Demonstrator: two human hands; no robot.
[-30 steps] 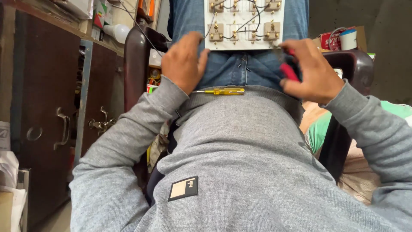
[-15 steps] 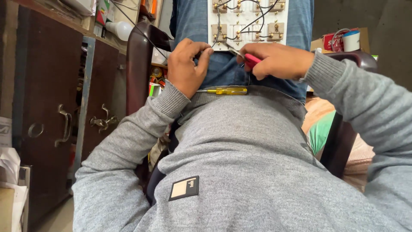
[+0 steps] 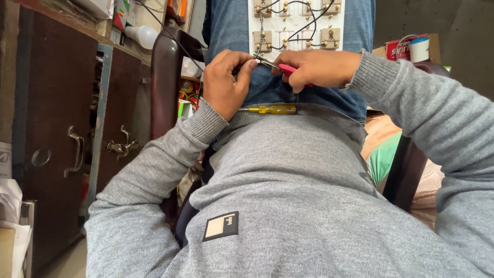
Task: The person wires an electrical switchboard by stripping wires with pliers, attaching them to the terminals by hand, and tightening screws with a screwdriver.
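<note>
A white board (image 3: 297, 23) with several small beige switch blocks and black wires rests on my lap, on my blue jeans. My right hand (image 3: 316, 68) is closed on red-handled pliers (image 3: 282, 67), whose metal jaws point left at a thin wire hanging from the board's lower edge. My left hand (image 3: 226, 85) pinches that same wire (image 3: 259, 49) at the jaw tips with thumb and forefinger. A yellow-handled screwdriver (image 3: 271, 109) lies across my waist, just below both hands.
A dark chair arm (image 3: 165, 77) rises at my left. Brown cabinet doors (image 3: 62, 134) with metal handles stand further left, and a white bulb (image 3: 141, 36) sits on the shelf above. A cardboard box with a red packet and a white cup (image 3: 419, 49) is at the right.
My right hand has carried the pliers leftward from the chair side to the board's lower edge. My left hand has shifted from resting on the jeans to pinching the wire.
</note>
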